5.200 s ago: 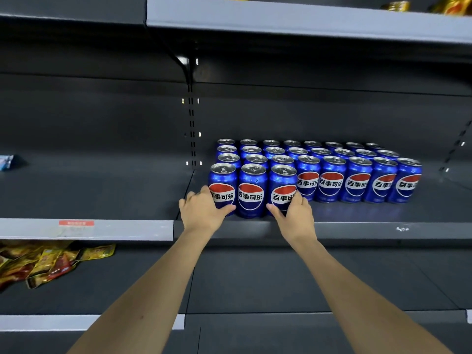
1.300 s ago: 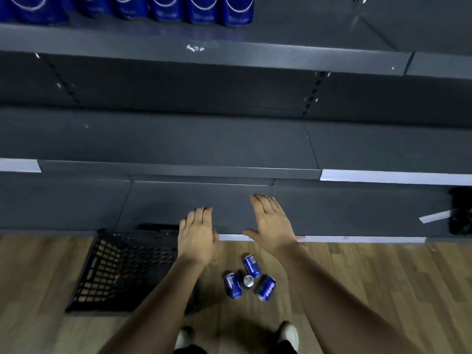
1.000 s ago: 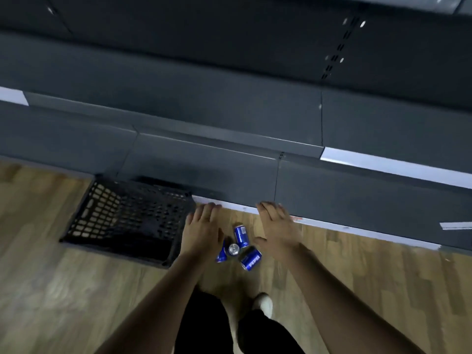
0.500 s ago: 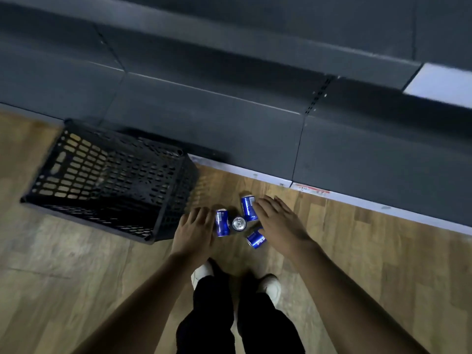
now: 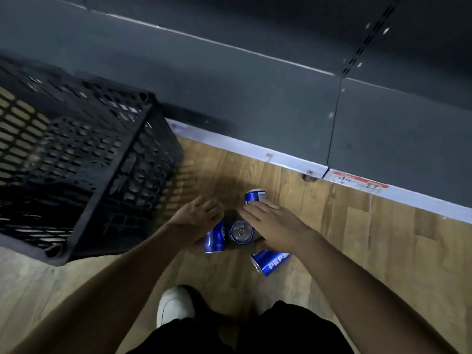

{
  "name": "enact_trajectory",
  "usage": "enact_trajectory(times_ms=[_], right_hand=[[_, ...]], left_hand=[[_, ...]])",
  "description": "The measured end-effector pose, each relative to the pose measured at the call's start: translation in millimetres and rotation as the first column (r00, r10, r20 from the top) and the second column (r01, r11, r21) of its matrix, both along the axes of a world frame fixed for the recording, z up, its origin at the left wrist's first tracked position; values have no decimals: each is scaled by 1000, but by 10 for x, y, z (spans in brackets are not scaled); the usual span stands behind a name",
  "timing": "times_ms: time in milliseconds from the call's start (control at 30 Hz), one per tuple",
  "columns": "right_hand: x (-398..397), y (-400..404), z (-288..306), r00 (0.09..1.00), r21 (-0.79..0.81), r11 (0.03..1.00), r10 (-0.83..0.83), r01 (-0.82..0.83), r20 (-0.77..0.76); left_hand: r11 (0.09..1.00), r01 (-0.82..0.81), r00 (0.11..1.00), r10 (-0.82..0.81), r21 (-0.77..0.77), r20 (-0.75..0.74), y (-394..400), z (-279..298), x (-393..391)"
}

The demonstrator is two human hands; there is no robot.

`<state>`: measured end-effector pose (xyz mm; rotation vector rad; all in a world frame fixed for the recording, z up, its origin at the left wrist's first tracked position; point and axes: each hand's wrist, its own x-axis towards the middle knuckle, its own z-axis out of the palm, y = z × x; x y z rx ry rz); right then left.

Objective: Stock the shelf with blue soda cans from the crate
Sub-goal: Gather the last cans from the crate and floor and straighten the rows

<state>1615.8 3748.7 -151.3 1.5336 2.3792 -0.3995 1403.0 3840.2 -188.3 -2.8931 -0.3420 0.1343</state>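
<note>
Four blue aluminium soda cans are seen on the wooden plank floor, outside the crate. Nearest, a white shoe (image 5: 171, 306) is planted; just beyond it, one tipped can (image 5: 268, 261) lies under the right wrist. An upright can (image 5: 241, 231) stands between the hands, with a tipped can (image 5: 215, 238) beside it under the left hand (image 5: 198, 215), whose fingers are spread and loose. The right hand (image 5: 272, 220) is likewise flat and unclenched, its fingertips reaching a fourth can (image 5: 254, 196). Nothing is grasped yet. Gathering is judged the step in hand; next, fingers must be closed round the cans. Farther off, the black perforated plastic crate (image 5: 76, 149) and grey metal shelf base (image 5: 255, 98) are seen.
</note>
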Motion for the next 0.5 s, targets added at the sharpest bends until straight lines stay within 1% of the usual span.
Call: enact_trajectory(times_ms=[67,133,233,333,367,500], right_hand=[[-10,44,-254,997,-22,997,72,-73,-12],[-24,79,-429,993,-33,993,113,-114,-20],[-68,76,-586,994,-42,994,102,-104,-49],[-58,46,-661,994,-69,995,68,-74,-82],[-41,47,-664,994,-75,995,52,-59,-93],[40,39,-650,995,-56,998,30,-36,-98]], left_hand=[[997,64,996,-61,41,-67,25,-282,-13],[990,137,979,-130,34,-155,36,-508,-39],[981,190,939,-169,40,-299,56,-673,-18],[965,261,906,-239,17,-349,97,-851,48],[967,255,880,-233,0,-414,98,-863,82],[941,337,806,-274,26,-525,0,-1028,177]])
